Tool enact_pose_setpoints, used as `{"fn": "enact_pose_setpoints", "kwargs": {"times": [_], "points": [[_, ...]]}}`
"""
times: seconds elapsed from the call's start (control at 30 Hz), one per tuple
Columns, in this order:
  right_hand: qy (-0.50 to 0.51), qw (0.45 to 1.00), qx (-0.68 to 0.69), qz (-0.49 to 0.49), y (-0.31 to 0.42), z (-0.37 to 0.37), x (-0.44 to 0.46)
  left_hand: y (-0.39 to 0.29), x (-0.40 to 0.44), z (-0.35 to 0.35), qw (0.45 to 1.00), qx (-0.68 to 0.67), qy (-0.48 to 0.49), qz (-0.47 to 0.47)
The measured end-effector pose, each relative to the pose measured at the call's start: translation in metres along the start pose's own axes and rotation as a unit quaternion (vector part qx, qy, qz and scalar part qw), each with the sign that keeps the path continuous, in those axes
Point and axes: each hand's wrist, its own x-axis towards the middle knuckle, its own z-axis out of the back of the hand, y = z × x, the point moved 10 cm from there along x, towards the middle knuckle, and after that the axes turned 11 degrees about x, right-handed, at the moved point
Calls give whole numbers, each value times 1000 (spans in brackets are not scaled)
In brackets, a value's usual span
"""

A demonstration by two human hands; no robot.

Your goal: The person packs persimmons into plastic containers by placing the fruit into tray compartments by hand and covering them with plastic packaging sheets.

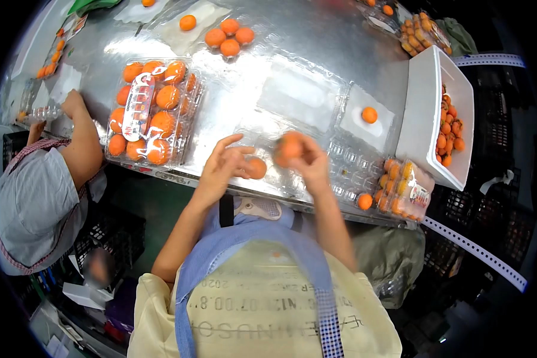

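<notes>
My right hand [314,168] grips an orange persimmon [289,147], slightly blurred, above a clear plastic tray near the table's front edge. My left hand [218,168] is open with its fingers apart. Close to its fingertips, another persimmon [257,167] sits at the tray; whether the fingers touch it, I cannot tell. Just left of my hands stands a clear clamshell pack [189,128] filled with persimmons under a printed label [138,107]. Right of my right hand lies an unfilled moulded clear tray [345,164].
A white foam box [423,89] of persimmons stands at the right. Filled packs [413,194] sit by the front right edge, near a loose persimmon [364,201]. Several persimmons [230,48] lie farther back. At the left, a co-worker [36,197] reaches over the table [221,110].
</notes>
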Motion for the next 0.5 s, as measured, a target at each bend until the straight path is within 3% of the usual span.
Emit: {"fn": "enact_pose_setpoints", "kwargs": {"times": [0.07, 0.17, 0.2, 0.23, 0.27, 0.3, 0.37, 0.43, 0.47, 0.5], "points": [[-115, 989, -75, 59, 29, 90, 7, -1, 1, 16, 998, 46, -34, -4], [-243, 951, 36, 187, 150, 181, 0, 11, 3, 51, 981, 153, -114, -19], [-237, 936, 66, 254, 192, 235, -1, 19, 7, 63, 967, 216, -131, -34], [-277, 894, 126, 330, 235, 264, -17, 27, 11, 74, 948, 277, -147, -50], [-253, 856, 312, 324, 255, 303, -20, 36, 15, 80, 940, 303, -151, -49], [-215, 843, 372, 324, 276, 307, -28, 43, 18, 86, 929, 330, -158, -49], [-241, 862, 305, 324, 296, 286, -40, 61, 29, 95, 899, 408, -146, -68], [-190, 928, 97, 306, 282, 287, -34, 62, 33, 86, 900, 413, -139, -24], [-151, 953, 80, 250, 255, 264, -26, 67, 35, 83, 908, 399, -132, -2], [-270, 939, 29, 209, 227, 222, -29, 74, 36, 82, 913, 386, -128, 23]]}}
